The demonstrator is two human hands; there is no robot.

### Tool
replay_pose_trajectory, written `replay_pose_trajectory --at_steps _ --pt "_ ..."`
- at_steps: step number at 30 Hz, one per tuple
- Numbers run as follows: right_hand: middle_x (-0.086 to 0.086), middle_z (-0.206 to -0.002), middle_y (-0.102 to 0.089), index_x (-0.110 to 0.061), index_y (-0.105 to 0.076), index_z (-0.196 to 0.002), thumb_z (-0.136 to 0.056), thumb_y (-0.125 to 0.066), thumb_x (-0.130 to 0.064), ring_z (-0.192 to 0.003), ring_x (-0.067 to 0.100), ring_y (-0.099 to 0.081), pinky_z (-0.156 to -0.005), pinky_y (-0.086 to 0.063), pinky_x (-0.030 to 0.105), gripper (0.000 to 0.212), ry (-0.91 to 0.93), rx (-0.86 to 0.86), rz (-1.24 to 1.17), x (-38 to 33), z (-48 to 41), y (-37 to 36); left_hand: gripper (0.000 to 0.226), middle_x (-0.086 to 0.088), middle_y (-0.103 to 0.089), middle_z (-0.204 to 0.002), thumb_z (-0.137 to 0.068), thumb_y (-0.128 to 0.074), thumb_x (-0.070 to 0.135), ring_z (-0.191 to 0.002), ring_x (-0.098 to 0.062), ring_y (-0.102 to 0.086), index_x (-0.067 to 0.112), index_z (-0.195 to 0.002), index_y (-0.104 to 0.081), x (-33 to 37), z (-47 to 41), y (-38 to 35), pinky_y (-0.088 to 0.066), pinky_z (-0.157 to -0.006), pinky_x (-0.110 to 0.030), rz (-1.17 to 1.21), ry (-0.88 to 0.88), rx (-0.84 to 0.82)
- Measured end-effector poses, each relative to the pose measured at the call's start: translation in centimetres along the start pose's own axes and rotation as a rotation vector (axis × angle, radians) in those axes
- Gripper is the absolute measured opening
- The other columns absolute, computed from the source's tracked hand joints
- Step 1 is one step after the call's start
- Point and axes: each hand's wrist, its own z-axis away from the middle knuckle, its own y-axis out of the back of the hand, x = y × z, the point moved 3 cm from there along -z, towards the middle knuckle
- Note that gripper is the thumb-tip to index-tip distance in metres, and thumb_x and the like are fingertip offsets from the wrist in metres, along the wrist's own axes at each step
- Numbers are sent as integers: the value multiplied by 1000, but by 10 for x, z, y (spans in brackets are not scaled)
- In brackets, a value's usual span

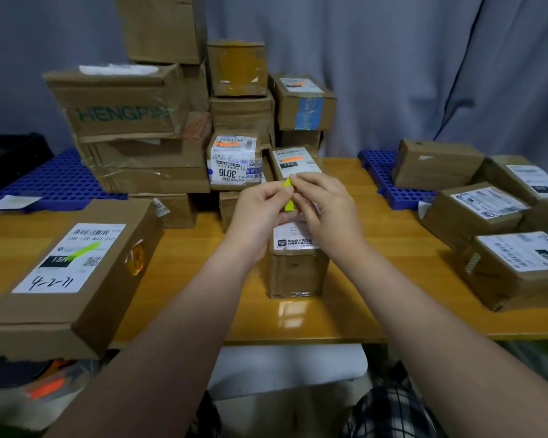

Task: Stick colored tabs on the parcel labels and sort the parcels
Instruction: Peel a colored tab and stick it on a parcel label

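Over small brown cardboard parcel (295,273) mid wooden worktop (165,273), left hand (260,213) & right hand (326,216) fingers curl, pinching neon-yellow paper tab (288,204). Risk: w/ hasty peel tab folds, sticks to skin, misses label (293,238).

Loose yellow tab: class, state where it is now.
Centre of the head view: the yellow tab is pinched between the left hand and right hand, above a small parcel.

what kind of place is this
Probably a small parcel sorting or pickup point: stacked cardboard parcels with shipping labels, blue plastic pallets by a wooden table, and the left hand and right hand pinching a yellow-green tab over a labelled parcel.
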Motion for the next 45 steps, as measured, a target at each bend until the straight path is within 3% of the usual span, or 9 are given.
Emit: replay_pose_trajectory --at_steps 5,10,15,20,28,32,37,41,45 --pt "7 -115 -65 -9 -64 -123 -89 -57 -11 -105 27 -59 -91 -47 33 35 -105 -54 -95 9 0 -14 25 -2 -71 -75 -98 -45 5 -72 -7 -68 11 -90 -68 -9 -14 5 -56 -65 -21 -26 58 64" --pt "7 -109 -70 -9 -72 -109 -87 -57 -20 -101 30 -60 -88 -36 18 29 -132 -37 -67 8 3 -16 15 -9 -68 -80 -98 -48 8 -73 -12 -67 3 -95 -62 -16 -16 14 -55 -63 -19 -57 64 16" --pt "4 -109 -67 -16 -75 -104 -84 -62 -23 -103 27 -53 -85 -31 17 25 -123 0 -36 5 5 -13 15 -7 -67 -78 -98 -47 6 -71 -10 -68 6 -90 -59 -17 -17 18 -56 -64 -18 16 103 -18" --pt "5 -115 -65 -19 -74 -106 -84 -62 -24 -107 30 -51 -87 -45 39 25 -140 -4 -19 3 5 -9 22 -9 -67 -79 -99 -42 5 -73 -14 -66 6 -89 -61 -13 -17 16 -56 -62 -19 33 129 -19" --pt "12 -132 -58 -17 -73 -109 -85 -59 -22 -115 36 -48 -91 -45 49 29 -130 -65 26 2 3 -10 19 -4 -67 -73 -99 -43 6 -64 -5 -67 7 -91 -60 -14 -17 16 -54 -61 -14 -34 138 -14" --pt "11 -130 -59 -18 -74 -106 -84 -61 -21 -115 36 -49 -90 -43 45 26 -120 -31 33 0 4 -9 20 -5 -68 -78 -100 -43 7 -68 -7 -68 8 -90 -60 -13 -17 16 -55 -61 -15 -10 142 -17" --pt "7 -134 -53 -12 -69 -100 -86 -65 -13 -125 25 -41 -99 -28 27 15 -158 -66 -30 1 3 -8 19 -4 -71 -80 -99 -44 8 -73 -8 -69 10 -91 -61 -14 -16 15 -55 -62 -16 -16 146 -7" --pt "5 -138 -48 -12 -65 -97 -86 -65 -11 -131 22 -35 -102 -24 27 11 -205 -105 -85 3 1 -9 17 -2 -71 -77 -98 -47 10 -73 -8 -69 10 -90 -61 -13 -17 17 -54 -61 -16 -12 144 5" --pt "6 -130 -54 -10 -65 -91 -85 -67 -15 -125 23 -41 -98 -29 26 8 -194 -41 -100 0 4 -7 13 -3 -71 -81 -97 -51 18 -83 -15 -69 11 -89 -60 -13 -17 15 -57 -75 -26 -38 123 -17"
